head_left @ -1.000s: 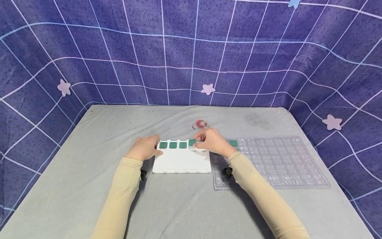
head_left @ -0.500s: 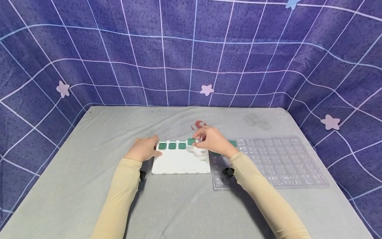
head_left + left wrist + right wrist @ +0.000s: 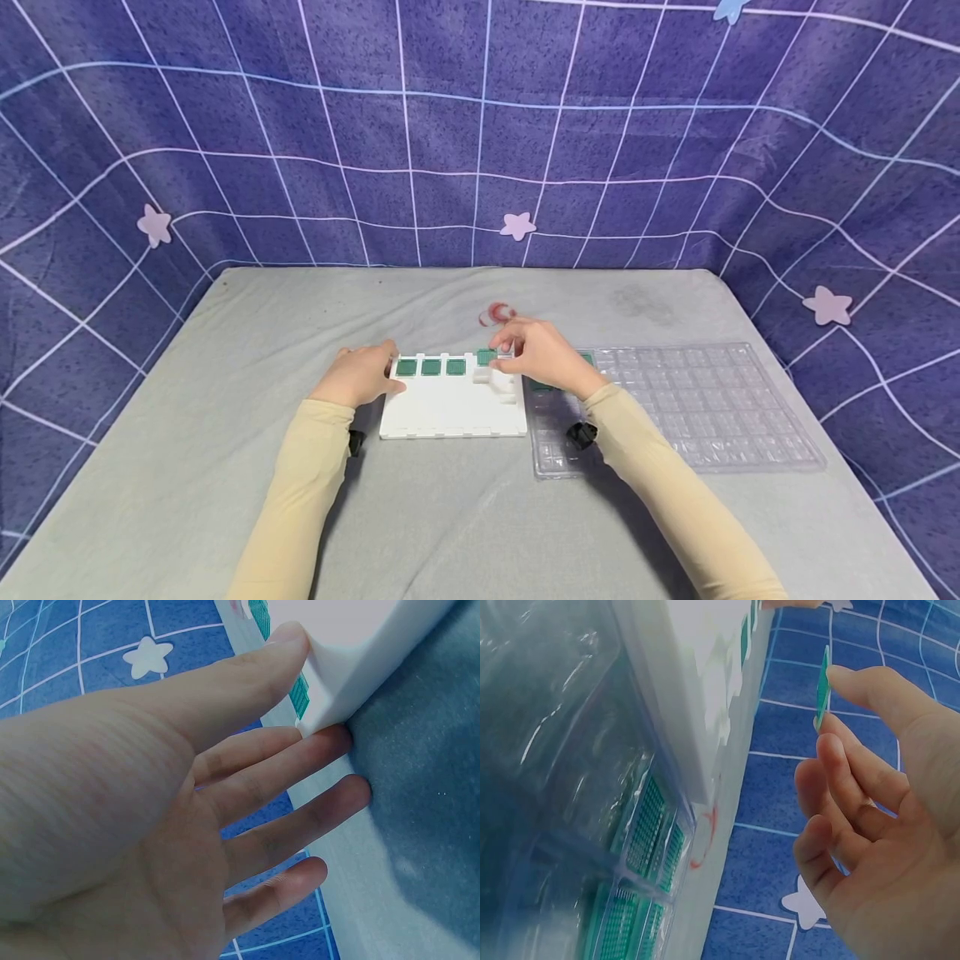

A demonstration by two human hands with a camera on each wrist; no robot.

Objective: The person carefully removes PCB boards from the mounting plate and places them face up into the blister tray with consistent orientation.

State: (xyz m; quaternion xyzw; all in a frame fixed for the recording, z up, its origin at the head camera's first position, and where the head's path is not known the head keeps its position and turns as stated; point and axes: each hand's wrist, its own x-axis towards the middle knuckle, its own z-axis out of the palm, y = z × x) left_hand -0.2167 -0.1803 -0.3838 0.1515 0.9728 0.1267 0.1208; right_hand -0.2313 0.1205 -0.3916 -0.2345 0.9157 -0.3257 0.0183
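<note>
A white tray lies at the middle of the table, with green square circuit boards in slots along its far edge. My left hand holds the tray's left end, thumb on the top face and fingers at the side; in the left wrist view the other fingers spread loosely. Between thumb and index fingertip my right hand pinches one thin green circuit board. That board hangs just above the tray's far row, right of the seated ones, apart from the tray in the right wrist view.
Right of the white tray lies a clear plastic compartment tray, partly under the right forearm. Several green boards sit in its left compartments. A red mark shows on the grey cloth behind. A purple curtain surrounds the table's back and sides.
The pinched board has risen a little from the row and shifted slightly right with my right hand, exposing the white slot beneath. My left hand stays at the tray's left end.
</note>
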